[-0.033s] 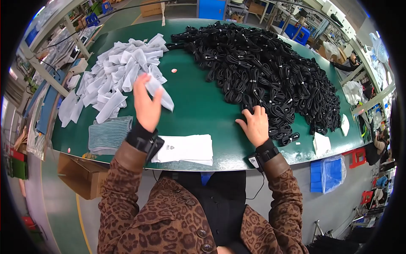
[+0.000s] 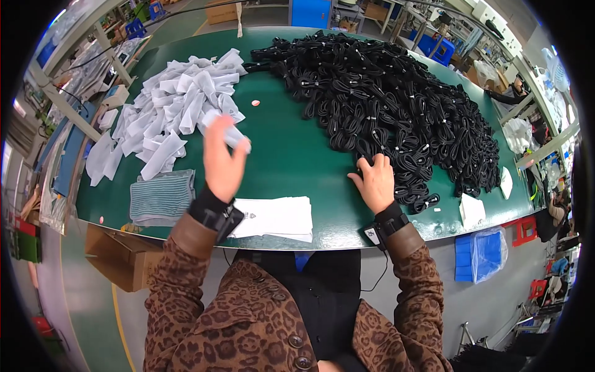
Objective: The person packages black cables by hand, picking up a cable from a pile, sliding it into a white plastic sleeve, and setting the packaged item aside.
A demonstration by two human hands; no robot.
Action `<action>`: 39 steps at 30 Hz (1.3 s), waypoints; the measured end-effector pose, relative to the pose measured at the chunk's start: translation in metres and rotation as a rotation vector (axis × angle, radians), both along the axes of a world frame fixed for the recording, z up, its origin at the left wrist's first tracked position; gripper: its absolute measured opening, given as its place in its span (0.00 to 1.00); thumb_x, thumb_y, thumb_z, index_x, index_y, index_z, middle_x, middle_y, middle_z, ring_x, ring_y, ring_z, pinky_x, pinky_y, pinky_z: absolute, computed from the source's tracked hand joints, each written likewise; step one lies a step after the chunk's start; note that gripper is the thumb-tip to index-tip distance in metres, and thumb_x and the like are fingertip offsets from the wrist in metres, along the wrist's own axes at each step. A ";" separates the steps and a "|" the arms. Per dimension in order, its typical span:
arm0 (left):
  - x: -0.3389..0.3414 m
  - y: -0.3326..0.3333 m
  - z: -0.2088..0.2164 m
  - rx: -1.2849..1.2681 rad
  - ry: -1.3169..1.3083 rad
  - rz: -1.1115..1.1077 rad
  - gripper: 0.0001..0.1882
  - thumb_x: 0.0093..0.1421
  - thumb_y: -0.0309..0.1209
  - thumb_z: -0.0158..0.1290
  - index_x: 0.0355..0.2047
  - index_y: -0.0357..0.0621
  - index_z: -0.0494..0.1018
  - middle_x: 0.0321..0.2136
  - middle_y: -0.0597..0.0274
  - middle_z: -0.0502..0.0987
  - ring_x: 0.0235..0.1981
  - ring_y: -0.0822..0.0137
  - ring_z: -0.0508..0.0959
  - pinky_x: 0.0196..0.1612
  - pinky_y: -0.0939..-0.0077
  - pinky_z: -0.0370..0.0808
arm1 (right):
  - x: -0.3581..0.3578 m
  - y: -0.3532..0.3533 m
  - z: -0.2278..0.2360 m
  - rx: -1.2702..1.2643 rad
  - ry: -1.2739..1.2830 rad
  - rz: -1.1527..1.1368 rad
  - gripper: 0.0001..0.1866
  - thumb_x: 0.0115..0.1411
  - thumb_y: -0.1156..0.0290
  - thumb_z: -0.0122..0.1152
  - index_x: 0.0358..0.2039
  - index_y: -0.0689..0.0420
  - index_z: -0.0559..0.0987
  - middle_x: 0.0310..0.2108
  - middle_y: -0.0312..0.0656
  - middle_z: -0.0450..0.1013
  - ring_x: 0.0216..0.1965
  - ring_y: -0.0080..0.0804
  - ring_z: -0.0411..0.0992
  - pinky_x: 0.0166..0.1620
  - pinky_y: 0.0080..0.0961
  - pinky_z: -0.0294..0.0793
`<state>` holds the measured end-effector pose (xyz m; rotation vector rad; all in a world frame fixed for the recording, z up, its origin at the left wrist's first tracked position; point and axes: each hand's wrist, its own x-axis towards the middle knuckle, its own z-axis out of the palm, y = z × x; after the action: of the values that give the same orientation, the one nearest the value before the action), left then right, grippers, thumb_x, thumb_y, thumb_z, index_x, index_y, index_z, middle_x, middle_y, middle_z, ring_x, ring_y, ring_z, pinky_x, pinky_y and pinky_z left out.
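My left hand [image 2: 224,158] is raised over the table's left half, fingers closed on a small white pouch [image 2: 234,135] that blurs with motion and is partly covered by the fingers. Just beyond it spreads a heap of similar white pouches [image 2: 167,102]. At the near edge of a big pile of coiled black cables [image 2: 384,93], my right hand [image 2: 375,183] rests with bent fingers, its thumb apart from them. Its fingertips touch the nearest cable coil [image 2: 365,147]. A stack of flat white printed pouches [image 2: 279,217] lies between my forearms.
A folded grey-green striped cloth [image 2: 162,197] lies on the green table [image 2: 279,161] left of the stack. White scraps [image 2: 472,211] sit at the right edge. Below the table stand a cardboard box [image 2: 121,257] and a blue bin in clear plastic [image 2: 480,255].
My left hand has shifted slightly right and nearer with the pouch, which has turned and swung up from hanging lower. My right hand has barely moved.
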<state>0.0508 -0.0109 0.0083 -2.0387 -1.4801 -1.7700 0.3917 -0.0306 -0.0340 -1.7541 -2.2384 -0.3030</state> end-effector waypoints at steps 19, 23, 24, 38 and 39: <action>0.067 -0.093 -0.067 -0.533 0.221 -0.492 0.08 0.54 0.25 0.61 0.31 0.43 0.72 0.26 0.61 0.71 0.28 0.59 0.73 0.39 0.67 0.70 | -0.032 -0.097 0.014 -0.470 0.933 0.108 0.11 0.69 0.74 0.50 0.48 0.62 0.78 0.28 0.40 0.77 0.21 0.23 0.70 0.28 0.21 0.70; 0.065 -0.091 -0.067 -0.707 0.003 -0.543 0.07 0.55 0.27 0.61 0.31 0.44 0.73 0.25 0.60 0.71 0.25 0.59 0.73 0.36 0.67 0.69 | -0.036 -0.107 0.009 -0.366 0.871 0.211 0.12 0.69 0.74 0.50 0.48 0.62 0.78 0.27 0.38 0.76 0.21 0.21 0.69 0.27 0.21 0.69; 0.065 -0.091 -0.067 -0.672 0.008 -0.536 0.07 0.55 0.27 0.61 0.31 0.45 0.73 0.25 0.60 0.71 0.25 0.60 0.73 0.36 0.67 0.68 | -0.037 -0.108 0.009 -0.331 0.846 0.245 0.11 0.69 0.74 0.50 0.48 0.62 0.78 0.27 0.38 0.75 0.21 0.22 0.69 0.27 0.20 0.69; 0.065 -0.096 -0.068 -0.572 0.142 -0.509 0.06 0.56 0.26 0.60 0.31 0.43 0.73 0.27 0.60 0.74 0.28 0.59 0.75 0.39 0.66 0.68 | -0.035 -0.112 0.010 -0.235 0.727 0.297 0.09 0.65 0.79 0.54 0.44 0.63 0.77 0.33 0.49 0.74 0.30 0.45 0.75 0.35 0.34 0.75; 0.065 -0.095 -0.068 -0.572 0.143 -0.509 0.06 0.56 0.26 0.60 0.31 0.43 0.73 0.27 0.60 0.74 0.28 0.59 0.75 0.39 0.66 0.68 | -0.036 -0.112 0.013 -0.225 0.679 0.322 0.09 0.64 0.80 0.55 0.45 0.63 0.77 0.32 0.49 0.74 0.30 0.46 0.74 0.34 0.35 0.74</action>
<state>0.1154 -0.1062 -0.0596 -2.9748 -1.6711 -1.3705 0.3561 -0.1423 -0.0215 -1.2767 -2.0249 0.5499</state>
